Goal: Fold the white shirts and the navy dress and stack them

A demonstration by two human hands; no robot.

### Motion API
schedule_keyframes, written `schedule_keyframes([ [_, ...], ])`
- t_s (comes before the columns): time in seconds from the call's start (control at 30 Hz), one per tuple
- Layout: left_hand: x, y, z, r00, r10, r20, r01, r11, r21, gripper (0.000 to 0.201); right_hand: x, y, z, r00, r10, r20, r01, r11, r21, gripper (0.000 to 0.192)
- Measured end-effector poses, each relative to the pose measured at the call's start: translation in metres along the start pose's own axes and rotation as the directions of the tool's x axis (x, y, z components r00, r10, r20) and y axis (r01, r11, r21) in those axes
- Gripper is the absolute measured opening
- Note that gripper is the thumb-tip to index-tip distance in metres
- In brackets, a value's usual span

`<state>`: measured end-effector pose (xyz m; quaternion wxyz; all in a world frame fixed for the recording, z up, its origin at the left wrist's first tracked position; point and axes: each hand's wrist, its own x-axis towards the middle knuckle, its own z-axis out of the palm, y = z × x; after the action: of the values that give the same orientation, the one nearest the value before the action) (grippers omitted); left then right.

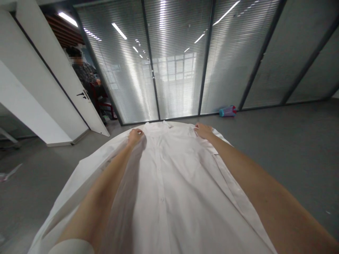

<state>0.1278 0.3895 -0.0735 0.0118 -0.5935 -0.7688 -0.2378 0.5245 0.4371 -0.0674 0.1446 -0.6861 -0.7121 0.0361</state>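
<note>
A white button-up shirt (180, 183) lies spread out front side up, its collar at the far end and its button strip running down the middle. My left hand (135, 135) pinches the cloth near the shoulder on the left of the collar. At the opposite shoulder, my right hand (203, 130) has its fingers closed on the fabric. Both arms reach forward over the shirt. Sleeve cloth lies along the left side and beside my right forearm. The surface under the shirt is mostly hidden, with a pale rounded edge behind the collar.
Beyond the shirt stands a glass partition with blinds (174, 70). A blue and pink basket (227, 111) lies on its side on the grey floor (291, 141). At the left is an open white door (63, 70), with a seated person (86, 74) past it.
</note>
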Motion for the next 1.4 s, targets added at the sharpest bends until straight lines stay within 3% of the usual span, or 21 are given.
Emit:
schedule_keyframes([
  [0.17, -0.006, 0.015, 0.017, 0.986, -0.055, -0.158, 0.060, 0.998, 0.023, 0.028, -0.006, -0.006, -0.010, 0.955, 0.008, -0.296, -0.028, 0.998, -0.062, 0.038],
  [0.23, -0.009, 0.016, 0.024, 0.987, -0.049, -0.151, 0.055, 0.998, 0.042, 0.028, -0.009, -0.005, -0.003, 0.967, 0.008, -0.256, -0.043, 0.990, -0.131, 0.035],
  [0.33, -0.011, 0.014, 0.029, 0.996, -0.010, -0.088, 0.016, 0.998, 0.066, 0.025, -0.013, -0.005, 0.009, 0.995, 0.072, -0.074, -0.084, 0.979, -0.187, 0.032],
  [0.4, -0.011, 0.011, 0.025, 0.997, 0.030, -0.064, -0.025, 0.997, 0.077, 0.026, -0.014, -0.009, 0.010, 0.993, 0.089, -0.074, -0.101, 0.977, -0.185, 0.035],
  [0.47, -0.011, 0.008, 0.012, 0.994, 0.088, -0.062, -0.083, 0.993, 0.089, 0.029, -0.015, -0.019, 0.006, 0.988, 0.046, -0.145, -0.068, 0.985, -0.156, 0.043],
  [0.57, -0.019, -0.001, -0.018, 0.974, 0.218, -0.068, -0.209, 0.970, 0.121, 0.035, -0.021, -0.037, 0.003, 0.971, -0.127, -0.201, 0.107, 0.988, -0.107, 0.049],
  [0.7, -0.057, -0.033, -0.068, 0.914, 0.404, 0.024, -0.402, 0.900, 0.170, 0.028, -0.041, -0.054, 0.023, 0.934, -0.348, 0.087, 0.356, 0.927, -0.121, 0.057],
  [0.8, -0.104, -0.071, -0.105, 0.888, 0.446, 0.113, -0.460, 0.848, 0.263, 0.022, -0.055, -0.058, 0.040, 0.925, -0.358, 0.131, 0.378, 0.903, -0.205, 0.058],
  [0.87, -0.138, -0.099, -0.129, 0.913, 0.384, 0.138, -0.408, 0.845, 0.347, 0.028, -0.061, -0.060, 0.043, 0.932, -0.346, 0.109, 0.363, 0.891, -0.273, 0.059],
  [1.03, -0.223, -0.165, -0.166, 0.979, 0.152, 0.138, -0.195, 0.897, 0.397, 0.086, -0.074, -0.072, 0.036, 0.908, -0.385, 0.167, 0.416, 0.876, -0.244, 0.058],
  [1.1, -0.248, -0.186, -0.170, 0.986, 0.075, 0.148, -0.125, 0.923, 0.364, 0.079, -0.082, -0.078, 0.037, 0.891, -0.403, 0.206, 0.444, 0.870, -0.215, 0.057],
  [1.27, -0.273, -0.218, -0.172, 0.973, -0.184, 0.136, 0.177, 0.982, 0.064, 0.015, -0.102, -0.087, 0.047, 0.916, -0.359, 0.179, 0.392, 0.897, -0.203, 0.055],
  [1.4, -0.259, -0.231, -0.190, 0.959, -0.241, 0.152, 0.263, 0.955, -0.141, 0.026, -0.113, -0.087, 0.054, 0.924, -0.361, 0.125, 0.382, 0.890, -0.250, 0.056],
])
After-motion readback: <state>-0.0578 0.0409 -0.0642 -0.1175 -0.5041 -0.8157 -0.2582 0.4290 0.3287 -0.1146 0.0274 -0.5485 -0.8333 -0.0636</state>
